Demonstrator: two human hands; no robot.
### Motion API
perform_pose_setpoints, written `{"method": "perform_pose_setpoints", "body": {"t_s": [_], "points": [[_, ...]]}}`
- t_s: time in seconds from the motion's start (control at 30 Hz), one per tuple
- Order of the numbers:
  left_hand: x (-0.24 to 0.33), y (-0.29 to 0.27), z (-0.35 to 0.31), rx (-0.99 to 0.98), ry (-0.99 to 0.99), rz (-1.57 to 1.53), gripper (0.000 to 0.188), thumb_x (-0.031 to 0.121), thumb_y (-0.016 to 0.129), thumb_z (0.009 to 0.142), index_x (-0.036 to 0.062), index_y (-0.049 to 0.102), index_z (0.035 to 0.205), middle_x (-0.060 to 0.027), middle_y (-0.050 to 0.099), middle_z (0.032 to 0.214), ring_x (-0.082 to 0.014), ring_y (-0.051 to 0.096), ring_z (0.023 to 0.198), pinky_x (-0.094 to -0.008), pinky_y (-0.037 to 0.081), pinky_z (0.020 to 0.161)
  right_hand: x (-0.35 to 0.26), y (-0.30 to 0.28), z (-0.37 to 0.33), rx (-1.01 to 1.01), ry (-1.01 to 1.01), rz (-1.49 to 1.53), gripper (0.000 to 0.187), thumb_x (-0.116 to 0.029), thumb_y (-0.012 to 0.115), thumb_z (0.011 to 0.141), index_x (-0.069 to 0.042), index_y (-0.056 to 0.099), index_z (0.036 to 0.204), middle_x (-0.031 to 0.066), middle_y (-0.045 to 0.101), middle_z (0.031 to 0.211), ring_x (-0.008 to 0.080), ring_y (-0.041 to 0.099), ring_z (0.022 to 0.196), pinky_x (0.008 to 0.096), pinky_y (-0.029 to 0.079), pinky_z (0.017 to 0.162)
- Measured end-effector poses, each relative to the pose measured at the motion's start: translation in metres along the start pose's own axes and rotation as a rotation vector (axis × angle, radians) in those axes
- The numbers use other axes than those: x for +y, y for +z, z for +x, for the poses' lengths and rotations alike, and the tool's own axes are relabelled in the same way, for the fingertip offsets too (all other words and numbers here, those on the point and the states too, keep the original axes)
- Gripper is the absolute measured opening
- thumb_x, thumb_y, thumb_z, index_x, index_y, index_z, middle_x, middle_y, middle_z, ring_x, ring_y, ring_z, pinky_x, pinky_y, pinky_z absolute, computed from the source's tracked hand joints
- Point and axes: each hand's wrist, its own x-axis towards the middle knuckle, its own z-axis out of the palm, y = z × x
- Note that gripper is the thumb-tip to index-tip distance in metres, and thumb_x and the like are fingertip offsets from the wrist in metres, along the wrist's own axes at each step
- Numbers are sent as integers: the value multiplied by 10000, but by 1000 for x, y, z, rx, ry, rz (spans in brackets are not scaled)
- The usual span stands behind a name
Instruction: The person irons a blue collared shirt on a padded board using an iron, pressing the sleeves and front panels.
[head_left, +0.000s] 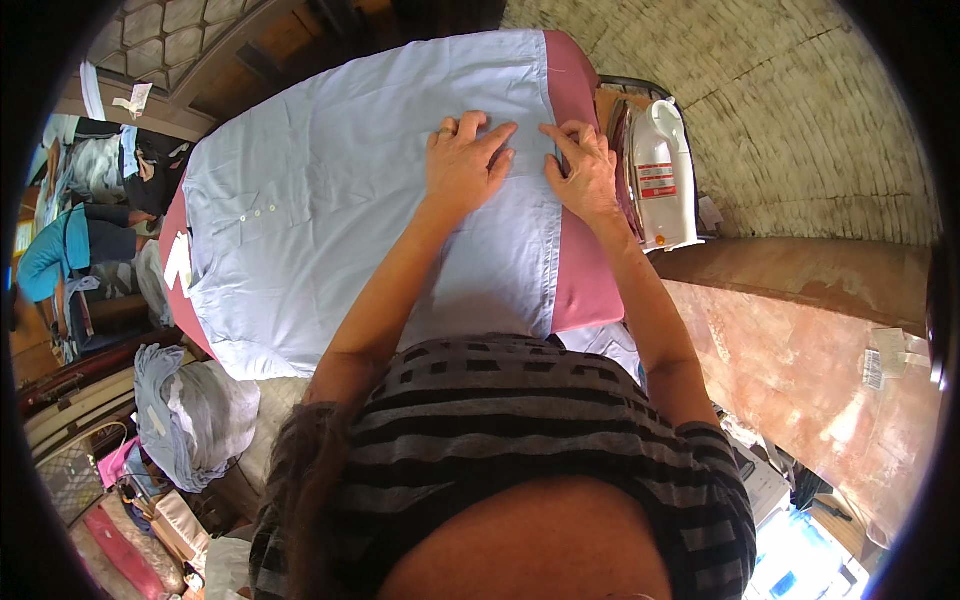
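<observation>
A pale blue shirt (330, 170) with a short row of white buttons lies spread over a pink-covered ironing board (590, 290). My left hand (467, 162) rests on the cloth near the hem, its thumb and index finger stretched out and the other fingers bent. At the hem's edge lies my right hand (585, 170), with thumb and index finger apart on the fabric. Neither hand grips anything that I can see. Just right of my right hand, a white iron (660, 180) sits at the board's end.
Beyond the iron stands a rough whitish wall (800, 130), with a brown ledge (800, 260) below it. Folded clothes (200, 415) are piled at lower left. Another person in a teal top (55, 255) is at far left, near more garments. A bright screen (800, 560) shows at lower right.
</observation>
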Motion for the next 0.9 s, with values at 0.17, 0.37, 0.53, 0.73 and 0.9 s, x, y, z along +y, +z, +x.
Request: {"method": "perform_pose_setpoints", "body": {"t_s": [0.17,0.37,0.53,0.73,0.9], "points": [[-2,3,-1,38,-10,-36,308,287,711,786,247,723,1091,-5,536,1059,-247,501,900,-416,396,726,7,-59,5,-54,-2,317,430,-141,725,813,-108,638,1233,133,605,1135,312,585,1091,412,492,914],[-1,-3,-1,34,-13,-35,318,292,714,788,249,717,1104,-10,540,1070,-247,506,901,-414,401,726,68,-134,-19,131,126,-512,370,-289,699,869,-23,660,1123,191,651,1078,324,653,996,403,522,832],[1,0,0,13,-31,-37,321,307,713,804,253,712,1121,-10,546,1097,-243,518,939,-412,411,747,109,-113,1,-28,465,217,382,-352,677,892,23,644,956,131,645,687,236,622,628,376,497,610],[-1,-1,-4,-5,-57,-41,314,320,709,820,257,711,1128,-15,556,1103,-243,524,970,-418,418,766,57,-147,6,-178,626,300,440,-422,641,931,11,640,1005,85,642,724,135,607,619,300,490,556],[-8,-2,-5,15,-45,-23,337,307,701,831,273,693,1166,-25,541,1125,-251,531,946,-422,434,759,-24,-158,-2,-181,356,190,421,-382,658,930,29,615,1012,77,618,673,141,572,566,319,487,518]]}}
